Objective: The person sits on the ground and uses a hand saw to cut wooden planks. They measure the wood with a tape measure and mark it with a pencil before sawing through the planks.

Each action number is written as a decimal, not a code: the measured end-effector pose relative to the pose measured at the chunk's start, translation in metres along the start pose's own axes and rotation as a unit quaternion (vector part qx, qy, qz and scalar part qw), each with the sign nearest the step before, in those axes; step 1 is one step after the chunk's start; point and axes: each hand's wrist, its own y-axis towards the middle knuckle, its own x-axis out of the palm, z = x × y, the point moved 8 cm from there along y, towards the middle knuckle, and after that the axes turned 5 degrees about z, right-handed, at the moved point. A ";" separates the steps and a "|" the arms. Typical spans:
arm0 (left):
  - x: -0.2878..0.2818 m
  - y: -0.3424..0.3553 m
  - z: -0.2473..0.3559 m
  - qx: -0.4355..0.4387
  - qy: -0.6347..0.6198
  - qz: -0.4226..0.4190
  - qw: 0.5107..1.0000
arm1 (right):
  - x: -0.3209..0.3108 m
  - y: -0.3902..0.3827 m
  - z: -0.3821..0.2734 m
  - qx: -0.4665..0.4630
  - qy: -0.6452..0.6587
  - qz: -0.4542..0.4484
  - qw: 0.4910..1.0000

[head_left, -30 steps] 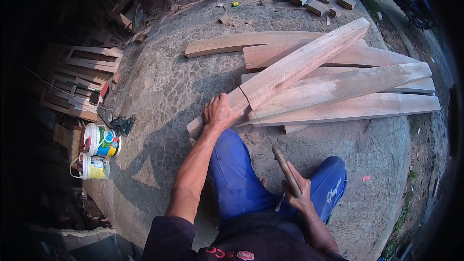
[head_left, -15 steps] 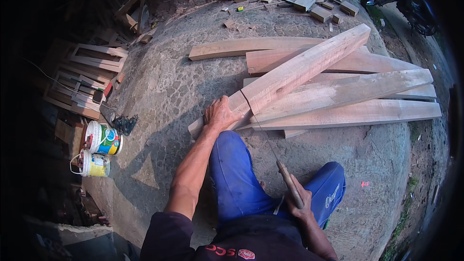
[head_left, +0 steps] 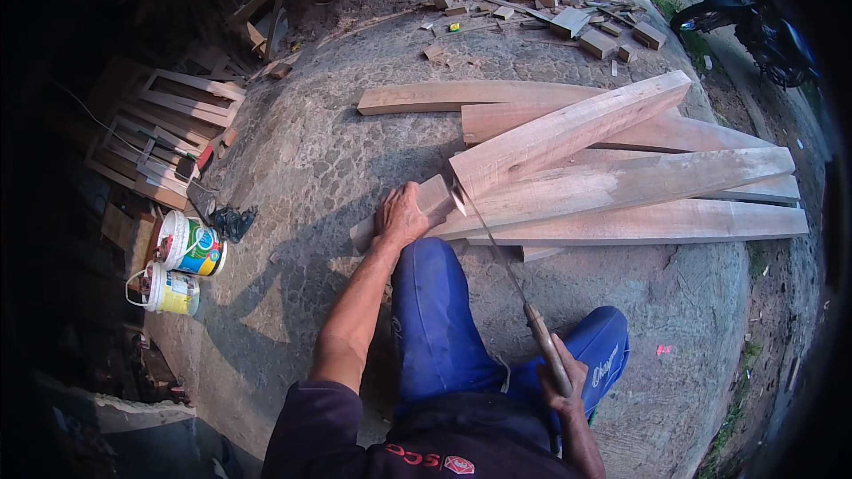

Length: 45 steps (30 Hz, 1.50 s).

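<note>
My left hand (head_left: 404, 215) is closed on a short wooden offcut (head_left: 433, 194), close to my left knee. A gap separates this piece from the squared end of a long wooden beam (head_left: 568, 130), which lies slanting across other timbers. My right hand (head_left: 565, 374) grips the wooden handle of a hand saw (head_left: 548, 350) near my right thigh. The saw's thin blade reaches up and left, its tip beside the gap. Underneath and alongside are several more long beams (head_left: 639, 179), fanned out to the right.
Wood blocks and scraps (head_left: 599, 43) lie at the back. At the left are two paint buckets (head_left: 180, 290), a dark bag (head_left: 232, 223) and slatted wooden frames (head_left: 191, 99). A motorcycle (head_left: 750, 27) stands at the far right. Rough concrete (head_left: 302, 177) surrounds the timbers.
The narrow cut in the beam has opened into a gap, and the short piece in my left hand now sits apart. The saw's blade has come out of the cut.
</note>
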 end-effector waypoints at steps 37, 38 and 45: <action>-0.221 0.032 -0.354 -0.330 -0.619 0.354 0.619 | -0.083 0.055 -0.040 0.051 0.089 0.407 0.908; -0.213 0.060 -0.322 -0.283 -0.610 0.289 0.681 | -0.085 0.050 -0.042 0.055 0.128 0.427 0.893; -0.039 0.047 -0.066 -0.081 -0.519 -0.012 0.851 | -0.138 -0.033 -0.061 -0.001 0.126 0.471 0.873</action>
